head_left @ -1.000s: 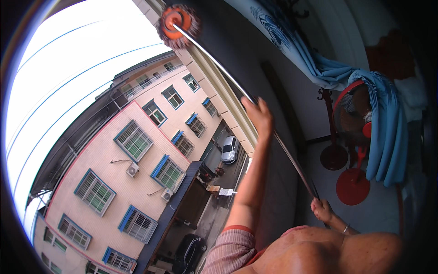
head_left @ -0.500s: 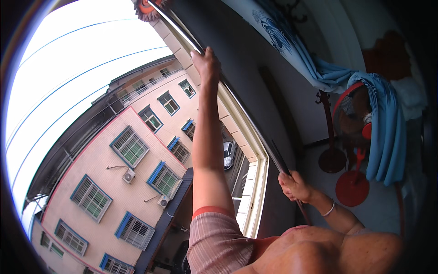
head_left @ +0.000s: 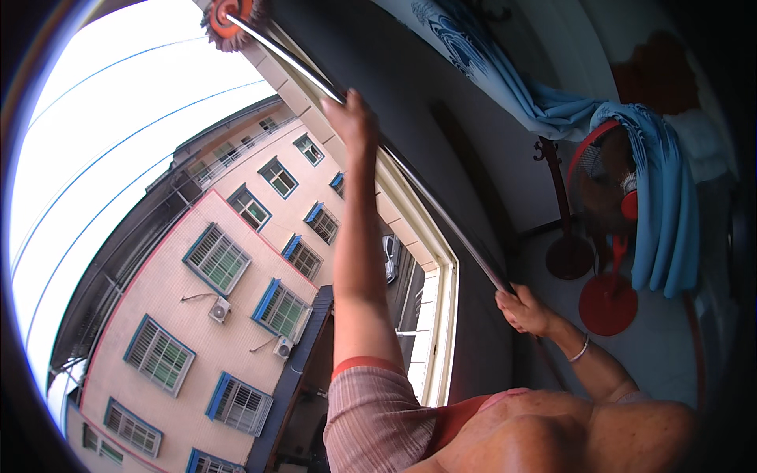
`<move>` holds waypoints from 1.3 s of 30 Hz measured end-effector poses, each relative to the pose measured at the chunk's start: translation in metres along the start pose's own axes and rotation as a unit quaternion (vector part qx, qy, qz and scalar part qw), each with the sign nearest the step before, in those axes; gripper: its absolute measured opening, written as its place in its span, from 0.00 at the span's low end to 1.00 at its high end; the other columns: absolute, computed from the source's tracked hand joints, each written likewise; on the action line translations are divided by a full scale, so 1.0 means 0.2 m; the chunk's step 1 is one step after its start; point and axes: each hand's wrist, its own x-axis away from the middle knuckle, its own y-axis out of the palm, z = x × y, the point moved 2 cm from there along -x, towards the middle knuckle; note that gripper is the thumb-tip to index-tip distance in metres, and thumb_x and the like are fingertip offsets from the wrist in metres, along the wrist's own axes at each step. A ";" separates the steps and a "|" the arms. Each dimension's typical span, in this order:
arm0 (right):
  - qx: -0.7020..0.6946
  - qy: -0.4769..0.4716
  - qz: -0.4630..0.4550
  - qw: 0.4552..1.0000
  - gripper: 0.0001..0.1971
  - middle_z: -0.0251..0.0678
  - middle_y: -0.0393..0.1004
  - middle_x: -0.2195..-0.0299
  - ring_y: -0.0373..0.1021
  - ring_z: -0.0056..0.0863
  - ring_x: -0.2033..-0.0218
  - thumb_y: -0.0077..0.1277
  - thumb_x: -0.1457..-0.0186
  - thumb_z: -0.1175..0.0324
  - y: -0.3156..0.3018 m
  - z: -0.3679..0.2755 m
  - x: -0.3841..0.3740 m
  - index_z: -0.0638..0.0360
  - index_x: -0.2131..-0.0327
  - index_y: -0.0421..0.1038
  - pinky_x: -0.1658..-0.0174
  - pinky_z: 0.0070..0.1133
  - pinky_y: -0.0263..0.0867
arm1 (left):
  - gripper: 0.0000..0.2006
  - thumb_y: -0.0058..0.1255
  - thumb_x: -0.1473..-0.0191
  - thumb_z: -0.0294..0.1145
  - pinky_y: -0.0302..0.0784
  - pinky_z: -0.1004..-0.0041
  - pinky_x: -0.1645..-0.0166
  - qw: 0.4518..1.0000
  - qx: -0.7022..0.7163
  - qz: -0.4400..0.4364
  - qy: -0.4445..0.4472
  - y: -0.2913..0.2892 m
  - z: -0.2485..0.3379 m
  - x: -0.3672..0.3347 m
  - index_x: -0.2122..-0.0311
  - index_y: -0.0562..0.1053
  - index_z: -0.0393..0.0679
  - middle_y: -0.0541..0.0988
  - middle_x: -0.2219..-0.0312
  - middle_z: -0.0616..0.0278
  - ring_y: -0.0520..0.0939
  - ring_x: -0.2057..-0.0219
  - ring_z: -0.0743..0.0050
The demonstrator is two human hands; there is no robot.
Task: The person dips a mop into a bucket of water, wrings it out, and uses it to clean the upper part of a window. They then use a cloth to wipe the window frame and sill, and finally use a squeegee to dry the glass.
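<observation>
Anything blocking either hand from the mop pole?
Nothing visible. The left hand is on the mop pole and the right hand grips it lower down. The blue curtain and red fan stand off to the right, not between.

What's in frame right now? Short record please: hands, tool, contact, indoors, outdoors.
left: left hand grips shiny pole, arm raised
right: right hand grips it lower down; bracelet on wrist
tool: pole with round orange fringed head
contact: head near window opening's edge; touching or not, cannot tell
indoors: blue curtain draped over red-rimmed fan
outdoors: pale building, barred windows; silver car partly visible
</observation>
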 end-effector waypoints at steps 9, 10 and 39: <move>0.238 0.305 0.152 0.909 0.18 0.31 0.68 0.84 0.63 0.15 0.78 0.56 0.48 0.58 -0.49 1.12 1.28 0.65 0.79 0.70 0.75 0.24 0.60 | 0.08 0.43 0.42 0.30 0.65 0.76 0.77 0.956 -0.082 0.059 -0.274 0.20 -0.18 2.09 0.64 0.60 0.40 0.65 0.81 0.65 0.68 0.82 0.78; 0.244 0.342 0.155 0.894 0.17 0.31 0.68 0.84 0.63 0.15 0.78 0.56 0.48 0.58 -0.54 1.18 1.46 0.65 0.79 0.70 0.75 0.24 0.60 | 0.08 0.44 0.42 0.29 0.65 0.76 0.78 0.944 -0.061 0.050 -0.321 0.23 -0.11 2.26 0.64 0.59 0.41 0.65 0.82 0.65 0.68 0.83 0.79; 0.307 0.320 0.185 0.877 0.14 0.33 0.67 0.83 0.62 0.20 0.79 0.56 0.50 0.61 -0.92 1.23 1.73 0.64 0.75 0.69 0.75 0.24 0.60 | 0.19 0.48 0.44 0.49 0.67 0.65 0.72 0.632 0.300 0.034 -0.714 0.24 0.28 2.73 0.76 0.65 0.45 0.58 0.89 0.68 0.64 0.86 0.72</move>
